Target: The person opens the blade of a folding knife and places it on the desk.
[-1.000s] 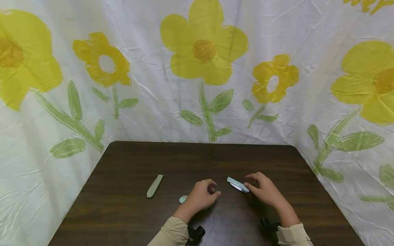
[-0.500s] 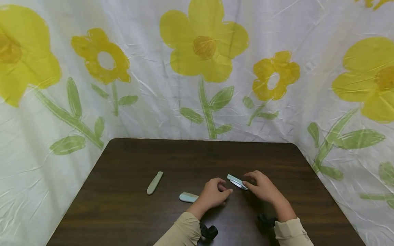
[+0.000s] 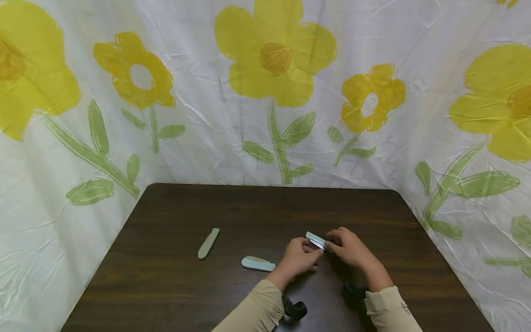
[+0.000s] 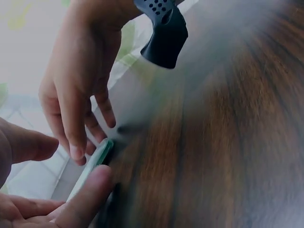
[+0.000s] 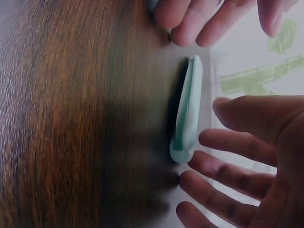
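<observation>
A light blue folding knife point(image 3: 316, 239) with a silvery blade edge lies on the table between the hands. My right hand point(image 3: 351, 249) is at its right end, fingers spread; in the right wrist view its fingertips point(image 5: 202, 161) are right beside the handle point(image 5: 192, 111), with the thumb apart. From the left, my left hand point(image 3: 297, 258) comes close to the knife, thumb and fingers loosely bent and apart. A finger point(image 4: 90, 194) of it overlaps the knife point(image 4: 97, 156) in the left wrist view. Neither hand grips it.
A second folding knife point(image 3: 258, 263), light blue with a beige strip, lies left of the left wrist. Farther left is a pale green one point(image 3: 209, 243). The dark wooden table point(image 3: 174, 295) ends at a white curtain point(image 3: 199, 152) with printed flowers. Black cameras point(image 3: 295, 309) hang at the wrists.
My left hand has moved right toward the light blue knife, uncovering the second knife behind it. My right hand has shifted slightly left. The view has tilted a little downward.
</observation>
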### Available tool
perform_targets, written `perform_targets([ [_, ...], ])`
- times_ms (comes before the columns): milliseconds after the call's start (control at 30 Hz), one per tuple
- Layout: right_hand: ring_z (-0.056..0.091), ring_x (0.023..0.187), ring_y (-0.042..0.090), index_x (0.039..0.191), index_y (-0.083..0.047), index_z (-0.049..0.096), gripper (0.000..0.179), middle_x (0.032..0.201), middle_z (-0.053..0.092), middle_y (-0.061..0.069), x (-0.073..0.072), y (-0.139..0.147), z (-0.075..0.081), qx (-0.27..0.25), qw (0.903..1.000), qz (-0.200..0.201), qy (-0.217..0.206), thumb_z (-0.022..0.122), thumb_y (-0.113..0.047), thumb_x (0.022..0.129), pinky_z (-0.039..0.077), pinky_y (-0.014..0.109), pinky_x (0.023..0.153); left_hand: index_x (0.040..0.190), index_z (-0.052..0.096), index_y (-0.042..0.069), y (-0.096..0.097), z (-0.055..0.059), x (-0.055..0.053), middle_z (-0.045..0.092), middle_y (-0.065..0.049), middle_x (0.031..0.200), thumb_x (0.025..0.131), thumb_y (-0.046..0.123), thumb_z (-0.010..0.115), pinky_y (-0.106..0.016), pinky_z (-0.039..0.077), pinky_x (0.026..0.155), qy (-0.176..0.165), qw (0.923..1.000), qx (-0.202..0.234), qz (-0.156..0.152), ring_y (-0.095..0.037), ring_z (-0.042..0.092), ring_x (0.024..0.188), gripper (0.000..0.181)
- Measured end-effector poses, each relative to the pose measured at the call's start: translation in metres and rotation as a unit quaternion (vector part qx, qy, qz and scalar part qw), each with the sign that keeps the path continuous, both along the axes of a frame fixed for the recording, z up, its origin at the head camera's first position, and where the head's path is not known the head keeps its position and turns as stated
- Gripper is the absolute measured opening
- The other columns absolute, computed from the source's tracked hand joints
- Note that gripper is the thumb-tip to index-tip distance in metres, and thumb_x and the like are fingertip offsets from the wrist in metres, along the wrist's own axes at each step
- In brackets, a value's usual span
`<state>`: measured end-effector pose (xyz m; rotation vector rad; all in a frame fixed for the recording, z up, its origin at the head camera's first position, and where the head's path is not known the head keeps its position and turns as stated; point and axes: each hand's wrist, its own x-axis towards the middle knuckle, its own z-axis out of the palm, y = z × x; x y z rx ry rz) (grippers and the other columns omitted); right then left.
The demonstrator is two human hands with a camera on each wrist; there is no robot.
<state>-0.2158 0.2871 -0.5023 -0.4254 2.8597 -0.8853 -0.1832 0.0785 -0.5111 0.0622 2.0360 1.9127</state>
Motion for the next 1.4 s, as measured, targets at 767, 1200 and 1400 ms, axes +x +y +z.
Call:
perform_targets([
  [767,0.067,0.092,0.021,0.111,0.0,0.077,0.016,0.104,0.066,0.01,-0.011,-0.013,0.001,0.001,0.9997,-0.022,-0.001,0.074,-0.007,0.097,0.057,0.042,0.08,0.131,0.056,-0.014,0.031,-0.001,-0.005,0.071,-0.017,0.101,0.1,0.008,0.07,-0.032,0.065,0.074,-0.025,0.9925,0.104,0.06,-0.018,0.074,0.079,0.04],
  [1200,0.06,0.08,0.014,0.102,-0.007,0.073,0.011,0.094,0.07,0.003,-0.011,-0.013,0.001,-0.018,0.9998,-0.01,-0.007,0.075,-0.002,0.093,0.05,0.033,0.071,0.136,0.051,-0.016,0.029,-0.003,-0.006,0.067,-0.014,0.103,0.097,0.011,0.074,-0.03,0.064,0.072,-0.027,0.99,0.113,0.08,-0.019,0.076,0.082,0.053],
  [1400,0.058,0.069,0.013,0.103,-0.008,0.071,0.011,0.09,0.071,0.001,-0.001,-0.009,-0.002,-0.055,0.9983,-0.011,-0.016,0.078,-0.007,0.094,0.049,0.027,0.062,0.14,0.051,-0.018,0.022,-0.01,-0.005,0.072,-0.016,0.105,0.097,0.01,0.073,-0.032,0.065,0.072,-0.037,0.9881,0.116,0.093,-0.024,0.079,0.086,0.056],
])
